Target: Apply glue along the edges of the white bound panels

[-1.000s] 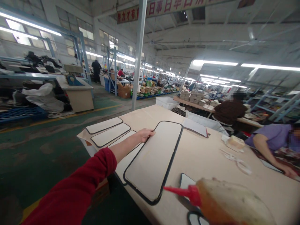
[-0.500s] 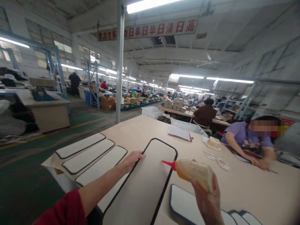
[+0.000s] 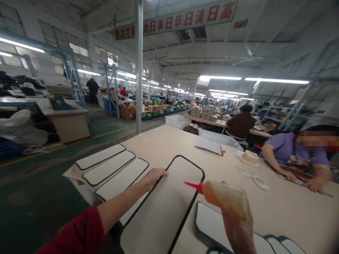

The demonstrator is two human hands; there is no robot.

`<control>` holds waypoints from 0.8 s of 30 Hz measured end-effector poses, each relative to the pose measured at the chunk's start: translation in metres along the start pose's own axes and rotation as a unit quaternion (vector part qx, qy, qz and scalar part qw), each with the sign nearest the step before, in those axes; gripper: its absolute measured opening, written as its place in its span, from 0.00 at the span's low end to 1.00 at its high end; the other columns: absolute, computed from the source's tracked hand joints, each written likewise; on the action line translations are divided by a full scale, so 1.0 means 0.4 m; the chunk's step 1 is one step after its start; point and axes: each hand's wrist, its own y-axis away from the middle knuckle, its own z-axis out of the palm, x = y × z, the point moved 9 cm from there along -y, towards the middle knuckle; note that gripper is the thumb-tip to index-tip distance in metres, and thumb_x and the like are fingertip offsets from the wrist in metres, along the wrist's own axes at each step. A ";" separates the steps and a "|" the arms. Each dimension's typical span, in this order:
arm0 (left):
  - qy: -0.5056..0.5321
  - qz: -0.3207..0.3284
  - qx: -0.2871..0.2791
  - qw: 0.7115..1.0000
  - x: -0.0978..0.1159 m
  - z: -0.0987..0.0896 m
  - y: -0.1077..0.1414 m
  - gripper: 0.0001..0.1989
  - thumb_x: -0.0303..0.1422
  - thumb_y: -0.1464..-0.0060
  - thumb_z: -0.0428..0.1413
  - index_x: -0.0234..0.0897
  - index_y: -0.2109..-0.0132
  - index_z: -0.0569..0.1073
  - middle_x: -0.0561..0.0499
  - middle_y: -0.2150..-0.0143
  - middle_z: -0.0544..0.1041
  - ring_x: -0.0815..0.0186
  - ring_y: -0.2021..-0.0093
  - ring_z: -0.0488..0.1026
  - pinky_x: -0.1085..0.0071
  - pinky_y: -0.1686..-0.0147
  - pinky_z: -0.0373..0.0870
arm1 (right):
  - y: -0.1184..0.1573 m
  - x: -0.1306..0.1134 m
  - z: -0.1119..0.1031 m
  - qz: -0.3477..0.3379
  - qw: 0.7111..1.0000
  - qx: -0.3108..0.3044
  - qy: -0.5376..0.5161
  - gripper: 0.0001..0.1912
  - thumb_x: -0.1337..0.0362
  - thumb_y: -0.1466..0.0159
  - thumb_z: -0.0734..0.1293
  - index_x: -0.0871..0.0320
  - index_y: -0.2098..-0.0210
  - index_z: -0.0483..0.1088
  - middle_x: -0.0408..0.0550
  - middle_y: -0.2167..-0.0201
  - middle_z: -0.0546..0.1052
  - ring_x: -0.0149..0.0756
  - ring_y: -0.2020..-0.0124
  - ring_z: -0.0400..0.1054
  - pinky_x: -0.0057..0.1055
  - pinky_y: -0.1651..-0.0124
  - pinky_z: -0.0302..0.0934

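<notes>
My left hand (image 3: 155, 178) pinches the left edge of a long white panel (image 3: 169, 197) with rounded corners and a black border. In my right hand (image 3: 237, 222) lies a squeeze bottle (image 3: 225, 197) with a red pointed nozzle and amber liquid inside, probably glue. The bottle is held nearly level, its nozzle pointing left above the panel's right part. Whether the tip touches the panel I cannot tell. To the left lie several similar panels (image 3: 108, 167) side by side. More black-edged panels (image 3: 212, 220) lie at lower right, partly hidden by my right hand.
The beige table (image 3: 159, 139) carries a clipboard with papers (image 3: 209, 145), a yellowish block (image 3: 250, 158) and white strips (image 3: 254, 178). At the right a co-worker in a purple shirt (image 3: 280, 146) works at the same table. A metal post (image 3: 139, 70) rises behind the table's far edge.
The view has turned slightly left and down, so the scene sits further right. Both my hands keep their holds on panel and bottle. The co-worker's hands have moved apart.
</notes>
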 end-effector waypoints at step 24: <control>0.019 -0.024 -0.001 1.000 -0.075 0.009 -0.008 0.06 0.28 0.59 0.57 0.38 0.71 0.67 0.55 0.74 0.73 0.66 0.74 0.69 0.73 0.75 0.67 | 0.052 0.139 -0.010 0.066 0.995 -0.058 0.055 0.40 0.59 0.59 0.83 0.55 0.49 0.69 0.54 0.52 0.80 0.50 0.52 0.75 0.39 0.52 0.71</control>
